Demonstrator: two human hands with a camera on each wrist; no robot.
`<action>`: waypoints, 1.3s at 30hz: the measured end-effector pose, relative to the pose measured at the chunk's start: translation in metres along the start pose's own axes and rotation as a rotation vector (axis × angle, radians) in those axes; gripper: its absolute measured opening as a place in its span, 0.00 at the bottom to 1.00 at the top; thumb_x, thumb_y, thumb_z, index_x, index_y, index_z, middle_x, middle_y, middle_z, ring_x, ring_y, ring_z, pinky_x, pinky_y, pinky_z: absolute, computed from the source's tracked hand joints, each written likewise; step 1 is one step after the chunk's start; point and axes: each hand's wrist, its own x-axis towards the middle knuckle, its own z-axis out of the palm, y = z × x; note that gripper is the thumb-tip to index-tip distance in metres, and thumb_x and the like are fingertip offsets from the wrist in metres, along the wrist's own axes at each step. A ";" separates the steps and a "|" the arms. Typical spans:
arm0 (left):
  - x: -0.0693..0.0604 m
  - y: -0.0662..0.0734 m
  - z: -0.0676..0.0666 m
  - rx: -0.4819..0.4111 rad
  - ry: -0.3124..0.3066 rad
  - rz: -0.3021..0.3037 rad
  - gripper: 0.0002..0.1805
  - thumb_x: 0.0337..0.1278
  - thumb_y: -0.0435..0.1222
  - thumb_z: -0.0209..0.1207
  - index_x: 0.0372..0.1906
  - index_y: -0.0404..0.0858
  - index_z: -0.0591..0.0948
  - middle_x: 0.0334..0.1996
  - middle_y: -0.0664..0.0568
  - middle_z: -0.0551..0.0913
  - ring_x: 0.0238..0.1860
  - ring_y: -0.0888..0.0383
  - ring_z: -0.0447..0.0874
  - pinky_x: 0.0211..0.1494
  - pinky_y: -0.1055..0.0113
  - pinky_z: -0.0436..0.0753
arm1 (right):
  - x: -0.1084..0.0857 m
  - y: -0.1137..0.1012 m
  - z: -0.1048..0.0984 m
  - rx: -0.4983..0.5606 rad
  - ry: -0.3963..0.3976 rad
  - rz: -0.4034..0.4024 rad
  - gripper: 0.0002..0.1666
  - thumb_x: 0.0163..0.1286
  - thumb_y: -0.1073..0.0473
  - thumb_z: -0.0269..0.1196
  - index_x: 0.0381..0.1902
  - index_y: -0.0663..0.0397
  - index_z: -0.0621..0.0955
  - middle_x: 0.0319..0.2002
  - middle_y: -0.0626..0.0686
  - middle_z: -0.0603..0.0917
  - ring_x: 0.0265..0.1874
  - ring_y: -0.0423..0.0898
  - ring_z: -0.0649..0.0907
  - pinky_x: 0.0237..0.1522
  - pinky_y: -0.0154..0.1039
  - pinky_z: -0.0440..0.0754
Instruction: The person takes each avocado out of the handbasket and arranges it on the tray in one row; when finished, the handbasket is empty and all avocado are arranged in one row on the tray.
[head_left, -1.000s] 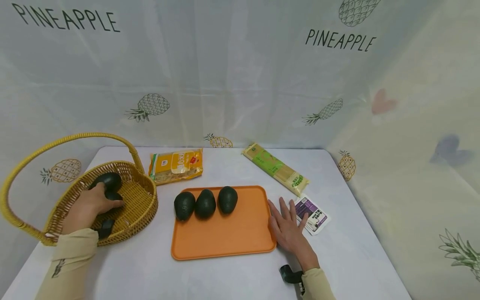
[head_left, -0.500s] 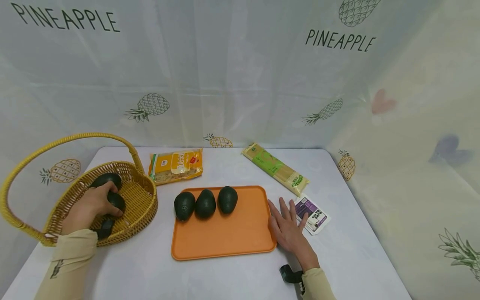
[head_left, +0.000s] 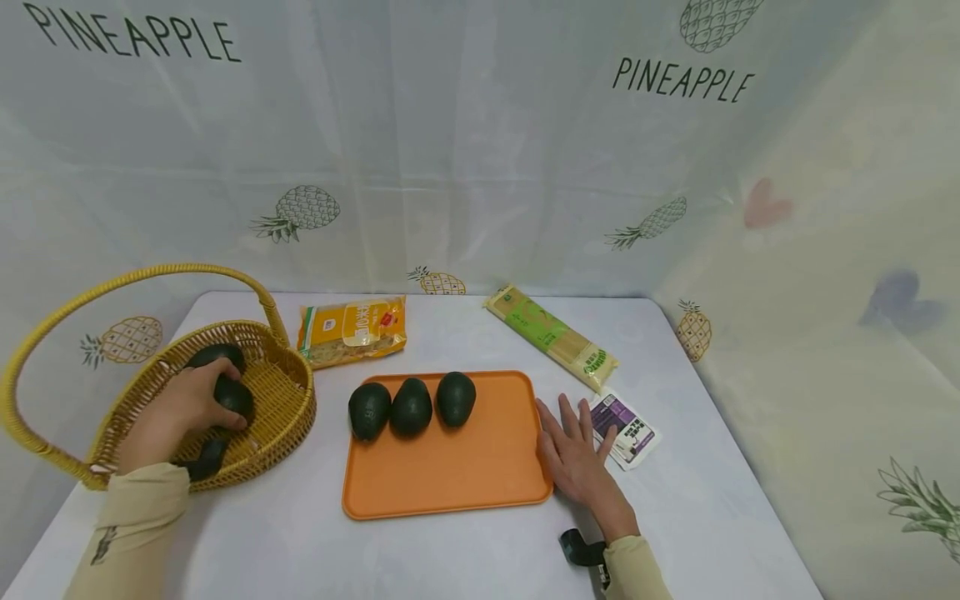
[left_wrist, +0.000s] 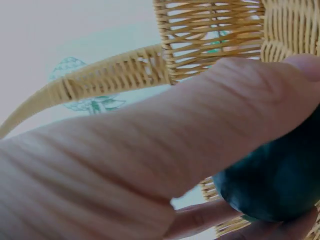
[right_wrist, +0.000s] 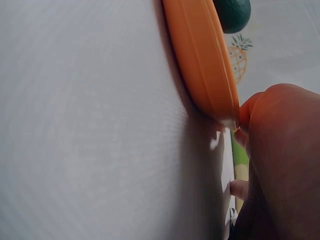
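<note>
My left hand (head_left: 176,404) is inside the yellow wicker basket (head_left: 279,400) and grips a dark green avocado (head_left: 235,397). In the left wrist view the thumb lies over this avocado (left_wrist: 275,172), with fingers under its far side. Another avocado (head_left: 217,355) sits behind it in the basket, partly covered by the hand. My right hand (head_left: 581,467) lies with fingers spread at the right edge of the orange tray (head_left: 465,471), its thumb side touching the rim. Three avocados stand in a row on the tray's back left, the middle avocado (head_left: 411,408) among them.
Behind the tray lies an orange food packet (head_left: 352,332), close to the basket. A long green-labelled noodle packet (head_left: 552,335) lies at the back right, next to a purple and white packet (head_left: 624,429). The basket's tall handle (head_left: 161,271) arches above it.
The left hand's fingers have shifted from the rear avocado onto the nearer one, which has moved slightly within the basket. My right hand and the tray stay still.
</note>
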 end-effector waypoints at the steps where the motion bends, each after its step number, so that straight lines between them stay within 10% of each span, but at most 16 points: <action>1: -0.001 0.001 -0.001 -0.002 0.006 0.002 0.40 0.44 0.37 0.82 0.59 0.25 0.74 0.56 0.12 0.71 0.54 0.17 0.73 0.49 0.31 0.80 | 0.000 0.000 0.000 -0.001 0.000 0.000 0.35 0.88 0.39 0.42 0.87 0.32 0.57 0.89 0.58 0.45 0.87 0.68 0.34 0.73 0.80 0.16; 15: -0.022 0.036 -0.012 -0.007 0.167 0.096 0.38 0.49 0.36 0.80 0.63 0.29 0.74 0.58 0.17 0.71 0.57 0.22 0.68 0.51 0.27 0.78 | -0.001 0.001 0.001 0.006 0.023 -0.013 0.34 0.88 0.40 0.43 0.87 0.34 0.59 0.89 0.60 0.47 0.87 0.69 0.36 0.73 0.82 0.19; 39: -0.027 0.094 0.003 -0.025 0.189 0.240 0.38 0.52 0.38 0.80 0.66 0.35 0.75 0.66 0.19 0.65 0.56 0.20 0.77 0.51 0.26 0.82 | 0.000 0.002 0.001 -0.009 0.013 -0.008 0.35 0.88 0.39 0.43 0.87 0.32 0.57 0.89 0.58 0.45 0.87 0.68 0.35 0.74 0.81 0.18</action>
